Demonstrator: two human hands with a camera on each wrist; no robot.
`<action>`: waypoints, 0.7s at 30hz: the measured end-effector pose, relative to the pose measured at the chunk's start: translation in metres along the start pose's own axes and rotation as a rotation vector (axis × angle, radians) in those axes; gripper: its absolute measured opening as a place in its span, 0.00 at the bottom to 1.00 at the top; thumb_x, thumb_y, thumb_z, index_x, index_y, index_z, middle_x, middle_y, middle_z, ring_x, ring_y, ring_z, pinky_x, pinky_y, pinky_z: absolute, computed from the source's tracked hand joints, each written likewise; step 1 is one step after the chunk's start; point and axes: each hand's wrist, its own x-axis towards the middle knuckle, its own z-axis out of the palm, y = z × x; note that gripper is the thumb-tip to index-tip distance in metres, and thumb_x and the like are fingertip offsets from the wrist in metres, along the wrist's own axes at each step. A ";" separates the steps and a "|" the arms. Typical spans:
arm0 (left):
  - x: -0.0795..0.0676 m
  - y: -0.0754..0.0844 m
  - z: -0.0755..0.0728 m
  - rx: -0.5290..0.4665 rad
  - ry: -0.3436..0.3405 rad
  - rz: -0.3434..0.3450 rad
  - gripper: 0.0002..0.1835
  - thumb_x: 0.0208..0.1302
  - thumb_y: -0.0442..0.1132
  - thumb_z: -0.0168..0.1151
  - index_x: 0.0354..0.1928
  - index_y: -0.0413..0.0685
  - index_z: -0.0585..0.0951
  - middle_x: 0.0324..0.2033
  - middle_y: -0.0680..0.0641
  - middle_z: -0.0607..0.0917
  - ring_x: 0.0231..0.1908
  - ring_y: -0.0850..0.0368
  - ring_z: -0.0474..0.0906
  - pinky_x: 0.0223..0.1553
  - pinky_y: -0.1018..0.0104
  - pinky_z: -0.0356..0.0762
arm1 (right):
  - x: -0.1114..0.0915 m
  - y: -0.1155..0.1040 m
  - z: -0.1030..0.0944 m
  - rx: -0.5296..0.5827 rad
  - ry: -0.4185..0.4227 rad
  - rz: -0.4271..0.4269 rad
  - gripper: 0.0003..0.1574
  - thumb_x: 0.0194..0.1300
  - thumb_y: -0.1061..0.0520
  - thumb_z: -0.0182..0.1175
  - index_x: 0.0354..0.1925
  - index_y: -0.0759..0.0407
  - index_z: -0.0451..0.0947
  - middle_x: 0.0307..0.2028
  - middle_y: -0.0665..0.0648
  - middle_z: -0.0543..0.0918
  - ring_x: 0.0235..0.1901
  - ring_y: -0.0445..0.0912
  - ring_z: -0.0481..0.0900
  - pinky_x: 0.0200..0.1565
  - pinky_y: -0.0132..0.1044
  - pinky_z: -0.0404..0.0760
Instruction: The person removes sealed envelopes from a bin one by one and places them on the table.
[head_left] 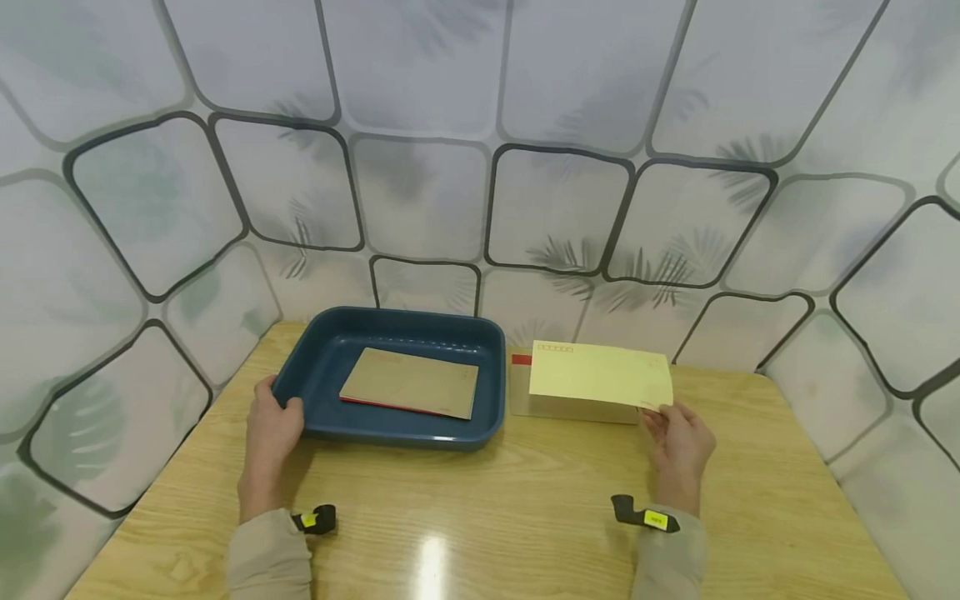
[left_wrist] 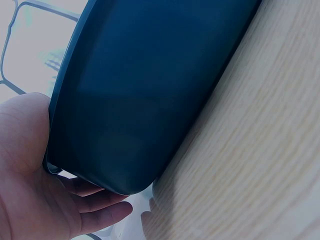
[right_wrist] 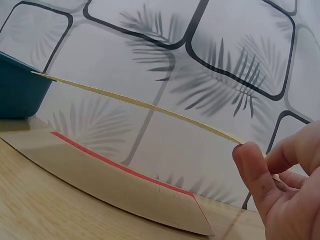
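Nearest us, two sleeves (head_left: 270, 557) with black straps (head_left: 325, 518) reach across the wooden table (head_left: 510, 517). Our right hand (head_left: 678, 437) pinches the near right corner of a yellow envelope (head_left: 600, 375) between thumb and fingers; our left hand (head_left: 272, 423) is clamped on the left rim of a blue tray (head_left: 420, 442). We hold the yellow envelope raised above a red-edged brown envelope (right_wrist: 110, 177), which lies just right of the tray. Inside the tray rests a brown packet (head_left: 412, 383). Far back stands a patterned wall (head_left: 420, 200).
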 end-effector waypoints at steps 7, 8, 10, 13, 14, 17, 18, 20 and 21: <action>0.002 -0.002 0.001 -0.004 0.006 0.006 0.35 0.69 0.36 0.41 0.75 0.34 0.48 0.66 0.21 0.61 0.63 0.27 0.62 0.62 0.35 0.60 | 0.005 0.006 -0.003 -0.182 -0.056 0.030 0.11 0.67 0.70 0.51 0.47 0.64 0.71 0.28 0.50 0.81 0.24 0.38 0.84 0.34 0.27 0.83; 0.003 -0.002 0.001 -0.003 0.007 0.006 0.35 0.69 0.36 0.41 0.75 0.34 0.48 0.66 0.21 0.61 0.63 0.27 0.62 0.62 0.35 0.60 | 0.006 0.007 -0.004 -0.203 -0.064 0.032 0.10 0.67 0.70 0.51 0.46 0.64 0.71 0.27 0.50 0.81 0.23 0.38 0.84 0.34 0.27 0.83; 0.003 -0.002 0.001 0.000 0.009 0.008 0.35 0.69 0.36 0.41 0.75 0.34 0.48 0.65 0.20 0.61 0.63 0.26 0.62 0.62 0.35 0.60 | 0.007 0.010 -0.005 -0.239 -0.076 0.036 0.09 0.66 0.70 0.50 0.44 0.64 0.71 0.26 0.50 0.81 0.24 0.39 0.84 0.35 0.28 0.84; 0.003 -0.002 0.001 0.003 0.011 0.008 0.35 0.69 0.36 0.41 0.75 0.34 0.48 0.65 0.21 0.61 0.63 0.26 0.62 0.62 0.35 0.60 | 0.008 0.013 -0.007 -0.273 -0.093 0.052 0.08 0.65 0.69 0.50 0.41 0.63 0.73 0.26 0.50 0.82 0.24 0.39 0.84 0.35 0.29 0.84; 0.003 -0.002 0.001 0.003 0.010 0.008 0.35 0.69 0.36 0.41 0.75 0.34 0.48 0.66 0.21 0.61 0.63 0.27 0.62 0.62 0.35 0.60 | 0.008 0.014 -0.008 -0.282 -0.101 0.056 0.08 0.65 0.69 0.50 0.41 0.62 0.73 0.26 0.50 0.82 0.24 0.40 0.84 0.35 0.29 0.84; 0.003 -0.002 0.001 0.001 0.006 0.008 0.35 0.69 0.36 0.40 0.75 0.34 0.47 0.66 0.21 0.61 0.64 0.27 0.62 0.62 0.35 0.60 | 0.009 0.015 -0.009 -0.306 -0.123 0.063 0.08 0.65 0.68 0.50 0.42 0.63 0.74 0.26 0.50 0.83 0.25 0.40 0.85 0.35 0.29 0.84; 0.003 -0.002 0.001 0.002 0.006 0.008 0.35 0.69 0.36 0.40 0.75 0.34 0.47 0.66 0.21 0.61 0.64 0.27 0.62 0.62 0.35 0.60 | 0.009 0.016 -0.009 -0.308 -0.127 0.068 0.09 0.65 0.68 0.50 0.43 0.63 0.74 0.25 0.50 0.83 0.25 0.40 0.85 0.35 0.29 0.84; 0.003 -0.002 0.001 0.001 0.006 0.008 0.35 0.69 0.36 0.40 0.75 0.34 0.47 0.66 0.21 0.61 0.64 0.27 0.61 0.62 0.35 0.60 | 0.009 0.017 -0.010 -0.322 -0.145 0.070 0.12 0.66 0.68 0.50 0.48 0.65 0.72 0.26 0.50 0.83 0.25 0.40 0.85 0.36 0.29 0.84; 0.003 -0.002 0.000 0.003 0.006 0.008 0.35 0.69 0.36 0.40 0.75 0.33 0.47 0.66 0.21 0.61 0.64 0.27 0.61 0.62 0.35 0.60 | 0.010 0.017 -0.010 -0.327 -0.149 0.074 0.14 0.66 0.67 0.50 0.50 0.66 0.71 0.27 0.50 0.83 0.26 0.40 0.85 0.36 0.29 0.84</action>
